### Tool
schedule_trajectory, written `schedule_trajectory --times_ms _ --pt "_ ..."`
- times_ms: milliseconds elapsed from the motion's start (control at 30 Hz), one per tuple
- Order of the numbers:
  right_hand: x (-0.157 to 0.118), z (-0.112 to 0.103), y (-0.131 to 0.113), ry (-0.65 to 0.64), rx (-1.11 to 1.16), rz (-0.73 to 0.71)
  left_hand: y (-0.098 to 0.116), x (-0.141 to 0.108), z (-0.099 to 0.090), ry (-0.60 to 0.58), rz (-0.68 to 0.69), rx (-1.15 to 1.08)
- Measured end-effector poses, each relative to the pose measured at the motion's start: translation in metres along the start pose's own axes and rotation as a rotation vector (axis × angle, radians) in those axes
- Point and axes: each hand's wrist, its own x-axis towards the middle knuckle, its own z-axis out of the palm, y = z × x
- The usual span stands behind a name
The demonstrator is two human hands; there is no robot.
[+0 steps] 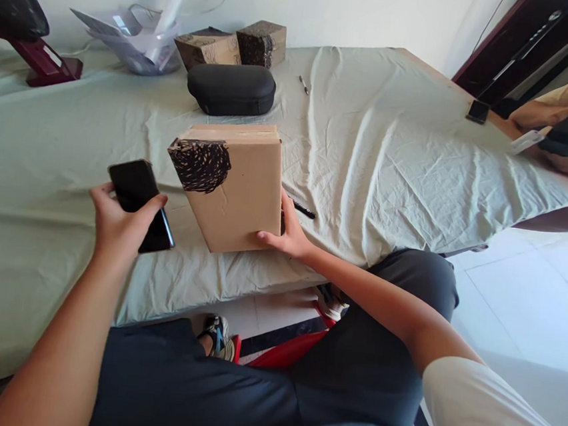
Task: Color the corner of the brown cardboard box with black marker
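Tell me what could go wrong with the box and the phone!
The cardboard box might tip or slip, because only the right hand grips it, on one side. The smartphone could slide out of the left hand, which pinches it between thumb and fingers. And the black pen lies on the wrinkled cloth close by the right hand, so a bump might roll it away.

The tan box (245,199) has black scribbles; the cloth (420,152) is pale green.
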Motion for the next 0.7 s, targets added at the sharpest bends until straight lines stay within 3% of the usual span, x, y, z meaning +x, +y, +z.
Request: schedule_trajectory --times_ms 33,200,267,400,467,533,600,700 --pt "0.0 0.001 0.0 0.003 0.0 -0.002 0.009 -0.011 0.0 0.067 -0.025 -0.116" --pt "0.001 0.003 0.001 0.017 0.028 -0.013 0.048 -0.054 0.005 0.113 0.119 -0.444" --pt "0.001 0.003 0.002 0.015 0.033 -0.003 0.059 -0.063 0.005 0.085 0.069 -0.611" --pt "0.002 0.002 0.004 0.024 0.039 -0.016 0.072 -0.073 0.001 -0.235 -0.175 -1.005" --pt "0.002 0.001 0.003 0.032 0.037 -0.02 0.072 -0.075 0.001 -0.382 -0.183 -1.106" --pt "0.002 0.0 0.003 0.029 0.039 -0.018 0.066 -0.075 0.004 -0.438 -0.109 -1.131" --pt "0.002 0.0 0.003 0.02 0.044 -0.013 0.058 -0.073 0.011 -0.397 -0.012 -1.09" --pt "0.002 0.0 0.002 0.012 0.049 -0.001 0.047 -0.071 0.021 -0.192 0.131 -0.933"
